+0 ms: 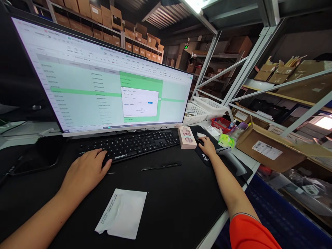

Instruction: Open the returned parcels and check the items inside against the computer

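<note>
My left hand rests at the lower left of a black keyboard, fingers bent over the keys and thumb apart, holding nothing. At the right, my right hand lies over a dark computer mouse on a mouse pad; its fingers partly hide the mouse. Between keyboard and mouse stands a pink box. A monitor shows a spreadsheet with a small white dialog window. In front of the keyboard lies a slim dark knife-like tool, and nearer me a torn white paper.
A handheld barcode scanner sits right of my right forearm. Beyond it are a red basket, white baskets and an open cardboard box. A dark phone-like slab lies left. Metal shelving rises at the right.
</note>
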`<state>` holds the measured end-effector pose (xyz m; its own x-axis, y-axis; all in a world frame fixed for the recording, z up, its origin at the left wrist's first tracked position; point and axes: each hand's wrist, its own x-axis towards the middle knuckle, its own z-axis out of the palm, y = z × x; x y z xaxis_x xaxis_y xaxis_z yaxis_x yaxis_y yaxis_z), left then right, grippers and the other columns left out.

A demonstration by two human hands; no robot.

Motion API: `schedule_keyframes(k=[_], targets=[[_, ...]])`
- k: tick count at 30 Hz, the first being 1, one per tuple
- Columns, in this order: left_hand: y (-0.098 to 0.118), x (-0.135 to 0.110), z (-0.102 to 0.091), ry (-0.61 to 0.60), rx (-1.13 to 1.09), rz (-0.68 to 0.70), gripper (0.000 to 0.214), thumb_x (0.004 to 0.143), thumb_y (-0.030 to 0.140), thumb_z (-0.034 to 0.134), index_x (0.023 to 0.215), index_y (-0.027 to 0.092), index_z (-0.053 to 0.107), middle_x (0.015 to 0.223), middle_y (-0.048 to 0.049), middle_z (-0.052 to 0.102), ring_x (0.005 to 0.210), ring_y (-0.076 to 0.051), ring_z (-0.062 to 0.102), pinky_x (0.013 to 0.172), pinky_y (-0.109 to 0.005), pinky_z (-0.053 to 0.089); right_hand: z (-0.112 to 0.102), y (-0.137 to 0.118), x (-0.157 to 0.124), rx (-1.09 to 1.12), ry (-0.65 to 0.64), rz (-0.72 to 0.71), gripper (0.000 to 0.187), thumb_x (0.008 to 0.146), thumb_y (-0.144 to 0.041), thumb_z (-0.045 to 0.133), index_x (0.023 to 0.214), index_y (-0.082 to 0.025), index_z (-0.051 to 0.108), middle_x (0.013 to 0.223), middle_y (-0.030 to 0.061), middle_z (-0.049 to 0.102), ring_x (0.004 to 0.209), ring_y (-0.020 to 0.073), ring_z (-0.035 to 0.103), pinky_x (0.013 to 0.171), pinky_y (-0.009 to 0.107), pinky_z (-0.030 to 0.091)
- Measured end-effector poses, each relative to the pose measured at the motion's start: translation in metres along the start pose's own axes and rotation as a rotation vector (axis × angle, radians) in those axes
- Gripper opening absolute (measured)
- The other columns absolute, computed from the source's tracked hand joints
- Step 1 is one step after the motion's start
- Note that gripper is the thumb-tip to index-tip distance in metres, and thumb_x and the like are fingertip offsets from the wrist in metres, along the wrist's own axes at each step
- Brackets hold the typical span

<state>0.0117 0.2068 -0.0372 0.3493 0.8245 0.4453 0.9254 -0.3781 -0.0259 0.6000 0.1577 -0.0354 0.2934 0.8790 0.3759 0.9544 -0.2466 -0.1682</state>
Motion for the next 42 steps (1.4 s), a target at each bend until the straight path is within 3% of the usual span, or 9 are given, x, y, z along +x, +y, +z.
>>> schedule_keyframes(k=[22,28,31,34,37,39,42], targets=[[-0.001,0.001,0.002,0.009,-0.012,0.013,0.075,0.099,0.048,0.019,0.129,0.001,0.068,0.137,-0.0259,0.066,0.126,-0.041,0.062,0.108,-0.056,0.050,0.000,-0.001,0.001,0.007,-0.006,-0.004,0.044,0.098,-0.030,0.064,0.142,-0.028,0.064,0.143,0.0098,0.055,0.123,0.0277,0.063,0.104,0.038,0.052],[0.001,0.001,-0.001,-0.011,-0.053,-0.011,0.071,0.098,0.046,0.023,0.130,0.001,0.068,0.139,-0.0268,0.065,0.126,-0.041,0.062,0.107,-0.057,0.050,-0.006,-0.007,-0.001,0.012,0.023,0.026,0.054,0.092,-0.030,0.068,0.145,-0.022,0.059,0.137,0.0129,0.059,0.120,0.0292,0.064,0.104,0.040,0.053],[0.002,-0.001,-0.003,-0.035,-0.083,-0.035,0.067,0.100,0.046,0.027,0.133,0.002,0.066,0.142,-0.0254,0.062,0.129,-0.040,0.060,0.109,-0.055,0.048,-0.019,-0.014,-0.005,0.001,0.068,0.021,0.055,0.094,-0.030,0.064,0.146,-0.016,0.057,0.142,0.0187,0.056,0.132,0.0336,0.056,0.113,0.047,0.047],[0.002,-0.001,-0.004,-0.052,-0.109,-0.073,0.065,0.100,0.048,0.031,0.134,0.004,0.065,0.144,-0.0232,0.061,0.131,-0.039,0.058,0.111,-0.053,0.048,-0.041,-0.044,-0.013,0.075,0.235,-0.027,0.046,0.100,-0.027,0.050,0.143,-0.012,0.057,0.147,0.0223,0.052,0.143,0.0350,0.045,0.120,0.053,0.040],[0.003,-0.002,-0.005,-0.047,-0.155,-0.110,0.062,0.097,0.049,0.035,0.130,0.007,0.067,0.141,-0.0215,0.063,0.130,-0.039,0.059,0.109,-0.052,0.048,-0.059,-0.111,-0.031,0.260,0.330,-0.185,0.041,0.102,-0.024,0.043,0.138,-0.016,0.060,0.133,0.0200,0.060,0.128,0.0329,0.057,0.113,0.051,0.047],[0.004,-0.001,-0.007,-0.024,-0.196,-0.123,0.060,0.095,0.051,0.040,0.127,0.008,0.067,0.138,-0.0214,0.064,0.127,-0.039,0.060,0.107,-0.053,0.049,-0.060,-0.171,-0.046,0.371,0.185,-0.432,0.036,0.100,-0.024,0.049,0.134,-0.021,0.062,0.126,0.0147,0.064,0.117,0.0300,0.062,0.108,0.048,0.051],[0.003,-0.002,-0.009,-0.007,-0.243,-0.128,0.058,0.091,0.054,0.049,0.124,0.009,0.066,0.132,-0.0207,0.066,0.122,-0.040,0.062,0.104,-0.052,0.050,-0.046,-0.265,-0.060,0.463,-0.126,-0.792,0.037,0.096,-0.024,0.065,0.134,-0.022,0.064,0.133,0.0105,0.063,0.124,0.0269,0.060,0.110,0.041,0.050]])
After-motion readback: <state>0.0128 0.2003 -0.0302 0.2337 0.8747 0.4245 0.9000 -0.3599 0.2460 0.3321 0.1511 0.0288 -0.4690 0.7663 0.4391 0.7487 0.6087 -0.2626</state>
